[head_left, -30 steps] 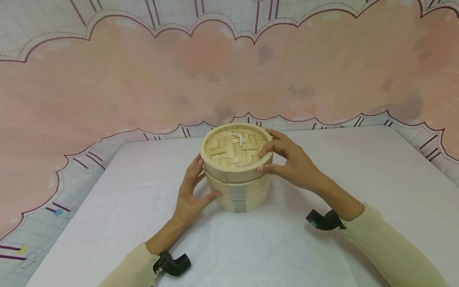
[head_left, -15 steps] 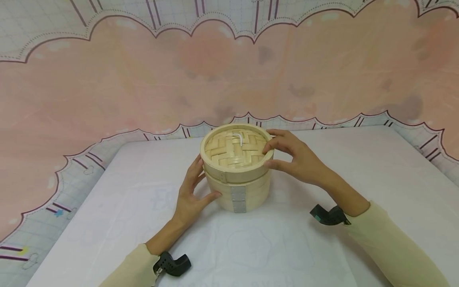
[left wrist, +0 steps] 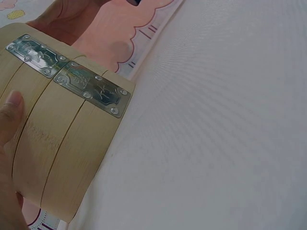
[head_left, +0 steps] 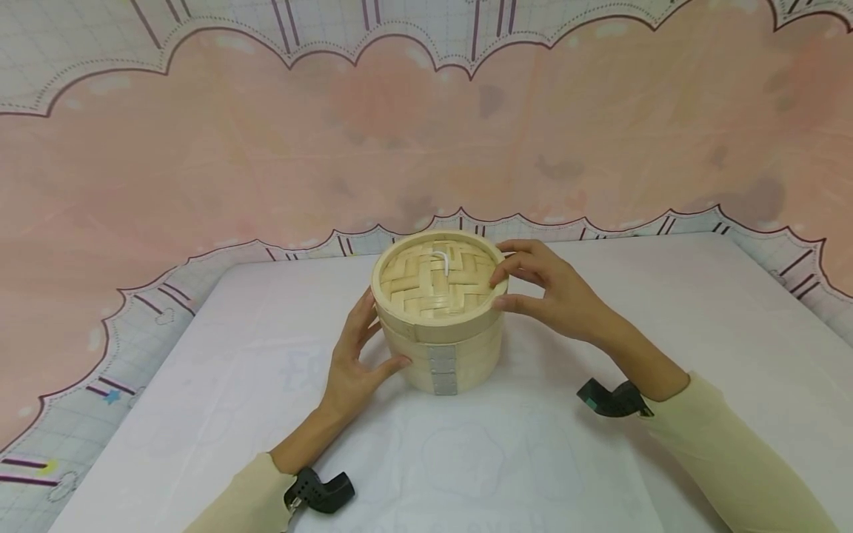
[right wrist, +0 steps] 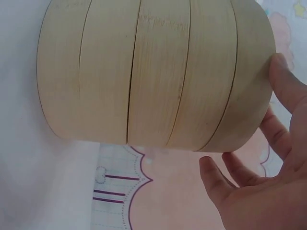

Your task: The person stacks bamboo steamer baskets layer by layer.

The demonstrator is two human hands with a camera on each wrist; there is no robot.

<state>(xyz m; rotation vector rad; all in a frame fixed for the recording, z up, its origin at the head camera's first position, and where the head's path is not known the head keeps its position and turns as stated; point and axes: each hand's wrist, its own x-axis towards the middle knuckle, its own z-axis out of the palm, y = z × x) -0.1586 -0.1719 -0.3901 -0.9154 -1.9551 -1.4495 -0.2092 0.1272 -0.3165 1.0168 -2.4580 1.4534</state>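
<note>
A round bamboo steamer (head_left: 476,363) stands upright on the white-covered table, a riveted metal plate (head_left: 443,370) on its front. Its woven lid (head_left: 426,289) has a white loop handle on top and sits level on the upper tier. Around the left side of the steamer my left hand (head_left: 356,363) grips the tiers, thumb at the front; the fingertips behind are hidden. My right hand (head_left: 549,292) holds the lid's right edge, with the thumb on the front of the rim and a finger over the top. In the right wrist view, the thumb (right wrist: 288,86) touches the lid's side.
White cloth (head_left: 246,414) covers the table around the steamer. Behind it hangs a peach backdrop (head_left: 300,163) with scalloped, striped borders. Black devices are strapped to both wrists, the left one (head_left: 323,492) close over the cloth.
The lid's rim has settled lower and flush on the upper tier. My right hand has shifted slightly right and outward along the rim. The left hand stays put.
</note>
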